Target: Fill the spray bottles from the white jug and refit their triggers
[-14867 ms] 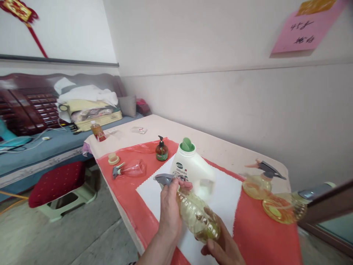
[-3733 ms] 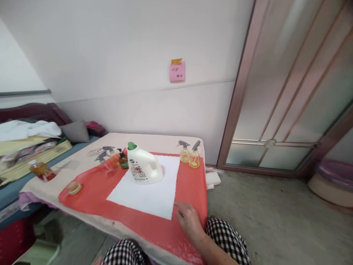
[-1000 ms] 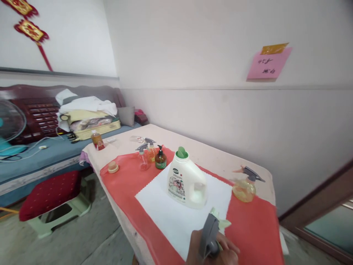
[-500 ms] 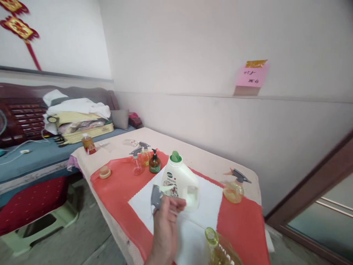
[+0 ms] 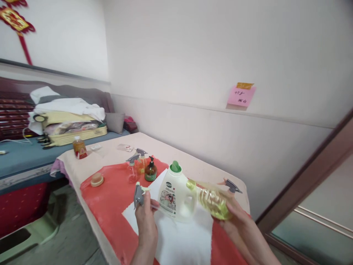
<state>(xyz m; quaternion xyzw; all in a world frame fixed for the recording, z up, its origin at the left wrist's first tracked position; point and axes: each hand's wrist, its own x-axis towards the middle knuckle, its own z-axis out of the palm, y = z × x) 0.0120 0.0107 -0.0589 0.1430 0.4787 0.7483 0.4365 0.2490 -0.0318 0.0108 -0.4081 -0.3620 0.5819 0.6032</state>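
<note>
The left hand (image 5: 146, 220) grips the spray head (image 5: 138, 195), its tube (image 5: 164, 211) pointing right; the right hand (image 5: 237, 218) grips the yellow bottle (image 5: 213, 203), held tilted with its neck toward the left, above the right side of the worktop (image 5: 198, 170). For steady handling, the bottle should be held firmly at its base with the neck raised, and the tube should stay clear of the jug (image 5: 176, 197). Any liquid level in the yellow bottle cannot be told. The jug stands upright on the white sheet (image 5: 190, 243), a green cup (image 5: 175, 166) in its mouth; its contents are hidden. Far left of the jug stand a pump bottle (image 5: 150, 171) with brown walls, a pink sprayer (image 5: 132, 173) and an orange sprayer (image 5: 141, 164).
</note>
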